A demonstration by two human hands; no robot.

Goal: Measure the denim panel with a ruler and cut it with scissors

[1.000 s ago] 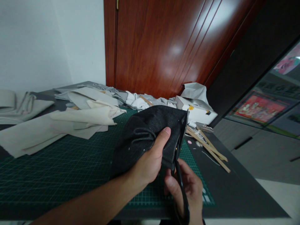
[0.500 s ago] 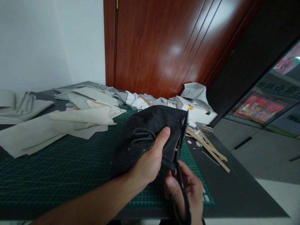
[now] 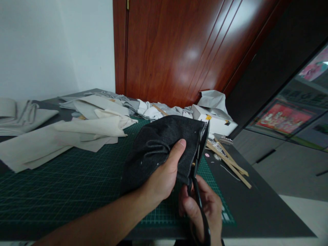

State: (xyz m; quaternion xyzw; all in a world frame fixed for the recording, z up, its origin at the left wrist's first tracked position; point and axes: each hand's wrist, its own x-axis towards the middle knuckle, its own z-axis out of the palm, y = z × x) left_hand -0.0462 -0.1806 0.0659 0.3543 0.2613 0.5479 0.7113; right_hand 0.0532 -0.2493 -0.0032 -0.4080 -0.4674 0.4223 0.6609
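Observation:
My left hand [image 3: 166, 174] is closed on a bunched piece of black fabric [image 3: 151, 147], thumb on top and the other fingers hidden beneath. White stitching shows along the fabric's right edge. My right hand [image 3: 205, 205] is wrapped round the black handles of a pair of scissors [image 3: 196, 186]. The scissor blades point away from me and lie along that right edge, with a brass-coloured pivot in view. A narrow dark strip of fabric stands off beside the blades at the far end.
A green cutting mat [image 3: 77, 194] covers much of the dark table [image 3: 258, 208]. Pale fabric pieces [image 3: 84, 133] lie at the left and back. Wooden strips [image 3: 230, 162] and a white box [image 3: 222, 124] are on the right, before a reddish-brown door [image 3: 166, 51].
The dark strip at the fabric's right edge has swung a little further right, and more white stitching shows. My left hand has stayed in place; the scissors have shifted only slightly.

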